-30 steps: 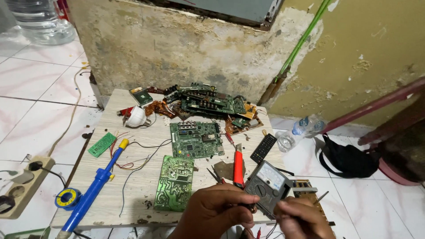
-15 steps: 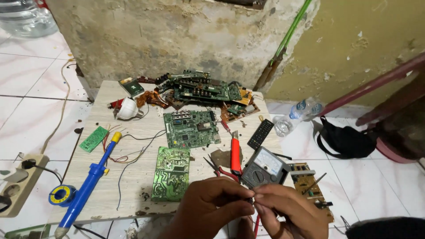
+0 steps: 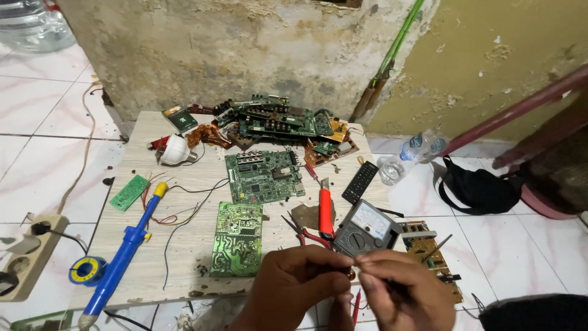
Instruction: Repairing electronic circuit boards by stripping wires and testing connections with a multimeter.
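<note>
While fingertips meet, both hands (image 3: 349, 285) pinch a small part (image 3: 351, 275).

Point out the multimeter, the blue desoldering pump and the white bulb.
multimeter (image 3: 362, 228): head view, on its grey body just below the pale dial face.
blue desoldering pump (image 3: 122, 250): head view, on the middle of its blue barrel.
white bulb (image 3: 174, 151): head view, on its white dome.

Head view, steep downward, close over low board (image 3: 184, 184), probably seated.
</note>
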